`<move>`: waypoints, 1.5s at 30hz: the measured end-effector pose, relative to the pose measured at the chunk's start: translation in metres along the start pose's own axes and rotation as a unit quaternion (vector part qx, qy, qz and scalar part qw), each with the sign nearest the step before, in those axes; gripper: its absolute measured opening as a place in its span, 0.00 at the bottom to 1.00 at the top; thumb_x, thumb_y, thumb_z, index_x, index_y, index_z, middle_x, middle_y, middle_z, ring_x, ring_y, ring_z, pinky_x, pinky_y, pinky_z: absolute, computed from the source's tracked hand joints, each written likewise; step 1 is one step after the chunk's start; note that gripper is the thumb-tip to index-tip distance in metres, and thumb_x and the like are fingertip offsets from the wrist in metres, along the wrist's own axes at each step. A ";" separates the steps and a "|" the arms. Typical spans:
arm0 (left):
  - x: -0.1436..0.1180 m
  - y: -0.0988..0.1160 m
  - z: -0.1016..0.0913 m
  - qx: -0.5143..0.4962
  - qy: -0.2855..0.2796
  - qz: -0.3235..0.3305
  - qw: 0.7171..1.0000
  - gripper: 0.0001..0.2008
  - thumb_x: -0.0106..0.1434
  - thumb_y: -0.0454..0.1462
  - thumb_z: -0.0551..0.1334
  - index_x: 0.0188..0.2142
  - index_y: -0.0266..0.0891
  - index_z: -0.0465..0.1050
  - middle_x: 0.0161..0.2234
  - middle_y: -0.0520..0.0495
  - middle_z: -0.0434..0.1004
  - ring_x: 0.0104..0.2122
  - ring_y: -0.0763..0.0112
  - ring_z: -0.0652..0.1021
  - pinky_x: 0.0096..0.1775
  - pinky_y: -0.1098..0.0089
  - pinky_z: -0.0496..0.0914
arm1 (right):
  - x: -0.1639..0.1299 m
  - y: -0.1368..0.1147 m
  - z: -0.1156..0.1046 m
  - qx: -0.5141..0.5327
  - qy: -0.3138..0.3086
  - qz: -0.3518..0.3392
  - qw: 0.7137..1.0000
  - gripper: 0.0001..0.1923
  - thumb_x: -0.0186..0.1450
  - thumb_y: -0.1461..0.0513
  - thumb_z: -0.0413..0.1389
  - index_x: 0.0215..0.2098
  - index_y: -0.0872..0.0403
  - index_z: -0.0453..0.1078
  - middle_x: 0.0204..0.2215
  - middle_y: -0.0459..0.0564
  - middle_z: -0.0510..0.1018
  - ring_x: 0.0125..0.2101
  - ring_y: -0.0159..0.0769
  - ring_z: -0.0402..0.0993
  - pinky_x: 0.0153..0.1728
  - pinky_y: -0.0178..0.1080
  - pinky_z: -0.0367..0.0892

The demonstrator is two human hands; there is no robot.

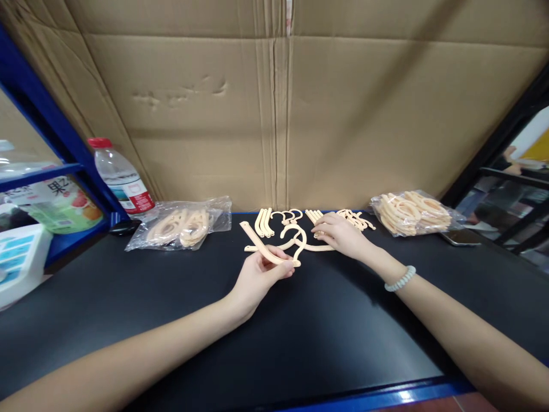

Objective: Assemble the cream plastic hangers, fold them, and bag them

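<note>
My left hand point(257, 277) is closed around a cream plastic hanger piece, a curved hanger arm point(262, 246) joined at its lower end to a hook point(303, 236), raised above the black table. Behind it lies another hanger point(317, 248), arms spread, partly covered by the raised piece and my right hand. My right hand point(343, 234) reaches to a row of loose hanger arms point(314, 216), its bent fingers closed at the near end of one. Left of that row are loose hooks point(292, 216) and a second group of hanger arms point(265, 223).
More small cream parts point(355, 218) lie beyond my right hand. Clear bags of hanger parts sit on the left point(184, 226) and right point(412, 213), with a phone-like flat object point(461, 237) by the right bag. A red-capped bottle point(122, 177) stands left; a cardboard wall point(206, 120) closes the back.
</note>
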State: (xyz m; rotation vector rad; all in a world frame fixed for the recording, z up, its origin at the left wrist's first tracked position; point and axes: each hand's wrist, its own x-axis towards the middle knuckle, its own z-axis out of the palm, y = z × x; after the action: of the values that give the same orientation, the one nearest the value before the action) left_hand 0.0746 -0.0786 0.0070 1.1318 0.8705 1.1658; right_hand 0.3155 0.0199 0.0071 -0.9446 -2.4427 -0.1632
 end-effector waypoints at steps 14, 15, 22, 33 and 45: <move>0.001 0.004 0.000 -0.059 0.003 -0.025 0.998 0.13 0.51 0.35 0.72 0.32 0.35 0.69 0.32 0.49 0.79 0.33 0.75 0.78 0.40 0.74 0.73 | 0.005 -0.014 -0.010 0.284 0.170 0.170 0.928 0.09 0.67 0.60 0.51 0.39 0.55 0.72 0.32 0.52 0.78 0.28 0.36 0.75 0.32 0.42 0.73; 0.001 0.005 0.000 -0.067 0.007 -0.028 0.997 0.14 0.51 0.35 0.72 0.32 0.35 0.69 0.31 0.49 0.79 0.33 0.75 0.78 0.40 0.74 0.73 | 0.004 -0.021 -0.016 0.353 0.195 0.200 0.893 0.09 0.67 0.59 0.52 0.40 0.55 0.71 0.32 0.52 0.78 0.26 0.35 0.75 0.31 0.41 0.73; 0.003 0.008 -0.001 -0.098 0.011 -0.049 0.994 0.14 0.49 0.33 0.73 0.31 0.35 0.68 0.30 0.50 0.78 0.32 0.75 0.78 0.40 0.75 0.72 | -0.003 -0.069 -0.038 0.553 0.231 0.246 0.762 0.11 0.63 0.53 0.57 0.36 0.52 0.72 0.43 0.52 0.76 0.38 0.36 0.75 0.46 0.46 0.70; 0.004 0.008 -0.004 -0.112 -0.017 -0.055 0.992 0.13 0.51 0.32 0.71 0.29 0.35 0.66 0.30 0.51 0.76 0.30 0.78 0.76 0.38 0.75 0.72 | -0.012 -0.099 -0.008 0.634 0.212 0.349 0.657 0.31 0.51 0.62 0.67 0.51 0.43 0.65 0.44 0.46 0.68 0.32 0.32 0.75 0.40 0.41 0.73; 0.006 0.007 -0.009 -0.133 -0.065 -0.060 0.987 0.13 0.51 0.30 0.71 0.29 0.36 0.66 0.28 0.52 0.74 0.29 0.77 0.76 0.36 0.75 0.71 | -0.016 -0.108 0.008 0.710 0.116 0.334 0.609 0.11 0.53 0.61 0.67 0.34 0.51 0.73 0.33 0.46 0.74 0.37 0.33 0.72 0.42 0.38 0.70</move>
State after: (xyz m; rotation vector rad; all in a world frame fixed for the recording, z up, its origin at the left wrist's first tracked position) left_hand 0.0657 -0.0707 0.0113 0.9132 0.6527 1.0608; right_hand 0.2515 -0.0685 0.0001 -0.7738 -1.0641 1.5461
